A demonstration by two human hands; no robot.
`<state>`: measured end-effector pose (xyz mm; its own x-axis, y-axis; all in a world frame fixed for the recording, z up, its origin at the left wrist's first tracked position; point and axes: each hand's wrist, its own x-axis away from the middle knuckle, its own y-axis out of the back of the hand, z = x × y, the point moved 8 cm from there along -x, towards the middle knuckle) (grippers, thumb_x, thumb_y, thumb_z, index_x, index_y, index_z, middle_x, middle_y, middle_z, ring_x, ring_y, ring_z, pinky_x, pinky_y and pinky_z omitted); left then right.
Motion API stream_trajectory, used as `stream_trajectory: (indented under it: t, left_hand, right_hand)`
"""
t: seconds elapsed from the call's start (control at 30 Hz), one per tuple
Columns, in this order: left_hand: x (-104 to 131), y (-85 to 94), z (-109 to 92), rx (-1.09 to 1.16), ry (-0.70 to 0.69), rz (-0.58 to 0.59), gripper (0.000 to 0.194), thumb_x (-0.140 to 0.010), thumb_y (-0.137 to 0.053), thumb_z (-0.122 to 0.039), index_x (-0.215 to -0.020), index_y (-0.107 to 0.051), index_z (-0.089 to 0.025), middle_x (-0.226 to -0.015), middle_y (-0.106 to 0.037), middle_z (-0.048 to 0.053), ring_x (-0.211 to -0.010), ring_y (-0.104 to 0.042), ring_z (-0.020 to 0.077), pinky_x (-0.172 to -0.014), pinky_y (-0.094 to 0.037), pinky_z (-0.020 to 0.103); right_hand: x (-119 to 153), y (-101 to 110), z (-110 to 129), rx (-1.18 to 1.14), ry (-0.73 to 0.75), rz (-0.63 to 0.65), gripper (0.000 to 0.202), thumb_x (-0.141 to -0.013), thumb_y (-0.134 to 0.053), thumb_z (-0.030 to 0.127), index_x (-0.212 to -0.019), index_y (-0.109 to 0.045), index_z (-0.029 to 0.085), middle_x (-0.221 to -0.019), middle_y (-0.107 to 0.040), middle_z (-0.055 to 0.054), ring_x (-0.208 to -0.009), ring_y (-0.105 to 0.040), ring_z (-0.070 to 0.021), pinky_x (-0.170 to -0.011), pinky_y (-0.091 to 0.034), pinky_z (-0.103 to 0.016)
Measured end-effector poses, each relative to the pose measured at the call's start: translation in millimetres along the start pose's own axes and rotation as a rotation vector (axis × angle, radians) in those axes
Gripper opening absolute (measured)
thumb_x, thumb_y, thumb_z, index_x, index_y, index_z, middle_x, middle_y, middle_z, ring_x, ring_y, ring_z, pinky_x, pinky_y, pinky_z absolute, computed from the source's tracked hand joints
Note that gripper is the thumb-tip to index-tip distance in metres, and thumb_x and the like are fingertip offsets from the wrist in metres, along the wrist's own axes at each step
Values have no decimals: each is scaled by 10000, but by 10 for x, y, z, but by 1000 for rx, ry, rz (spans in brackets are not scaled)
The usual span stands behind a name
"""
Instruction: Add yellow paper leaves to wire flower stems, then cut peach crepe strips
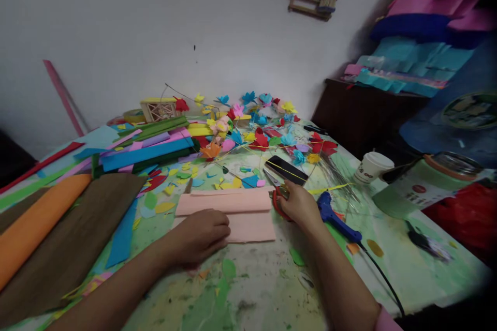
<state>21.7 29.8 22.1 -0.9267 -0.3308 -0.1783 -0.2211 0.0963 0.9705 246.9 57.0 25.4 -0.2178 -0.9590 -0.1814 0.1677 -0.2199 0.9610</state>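
A folded sheet of pale pink crepe paper (pixel 248 226) lies in front of me on the table. My left hand (pixel 205 235) rests at its lower left part, fingers bent and closed on the paper; the fingertips are partly hidden. Just past the paper's right end, my right hand (pixel 298 201) grips a pair of scissors (pixel 280 209) by the red handles. The scissor blades point away toward a black phone (pixel 287 169). Small paper scraps and petal shapes lie behind the pink paper.
A blue glue gun (pixel 337 220) with a black cable lies right of my right hand. Beyond it stand a paper cup (pixel 373 166) and a green bottle (pixel 423 186). Colourful paper flowers (pixel 260 139) crowd the back, crepe paper rolls (pixel 73 238) the left.
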Motion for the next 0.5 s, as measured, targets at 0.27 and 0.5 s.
stream_trajectory:
  t: [0.27,0.5]
  left_hand:
    - [-15,-95,-40,-105,-39,67,125,-806,-490,-147,-736,-578,-202,-729,-613,40,-708,-552,180,-621,-399,281]
    - [14,-58,193,-122,214,40,102,-833,-491,-169,-861,-581,-208,-809,-662,12,-757,-601,176,-631,-420,268]
  right_hand:
    - [-12,187,100,26,174,-196,280,-860,-401,207,-736,-650,173,-750,-652,-100,-768,-565,-230,-678,-386,-326]
    - [125,57,536,-116,412,-224,195,-853,-413,192,-766,-586,183,-762,-624,-94,-776,-536,-245,-703,-393,-354]
